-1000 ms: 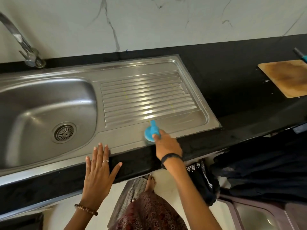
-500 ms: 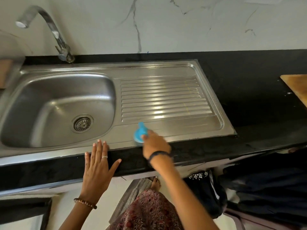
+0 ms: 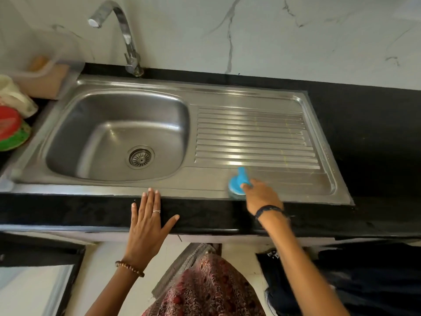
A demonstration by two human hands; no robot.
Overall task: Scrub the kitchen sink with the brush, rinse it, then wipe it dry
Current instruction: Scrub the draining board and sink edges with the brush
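A stainless steel sink (image 3: pixel 118 179) with a round drain (image 3: pixel 140 157) and a ribbed draining board (image 3: pixel 252 137) is set in a black counter. A blue round brush (image 3: pixel 238 182) with an upright knob sits on the sink's front rim, below the draining board. My right hand (image 3: pixel 262 197) grips the brush from the near side and hides part of it. My left hand (image 3: pixel 148 221) lies flat on the black counter edge, fingers straight and spread, fingertips touching the sink's front rim.
A curved chrome tap (image 3: pixel 127 42) stands behind the basin. At the far left are a clear plastic container (image 3: pixel 45 65), white items and red and green round things (image 3: pixel 11 131). Black counter (image 3: pixel 373 144) stretches right of the sink. Patterned cloth (image 3: pixel 205 290) hangs below.
The view has shifted left, bringing the tap and left-side items into frame. My right hand has kept the brush on the sink's front rim. My left hand stays flat on the counter edge.
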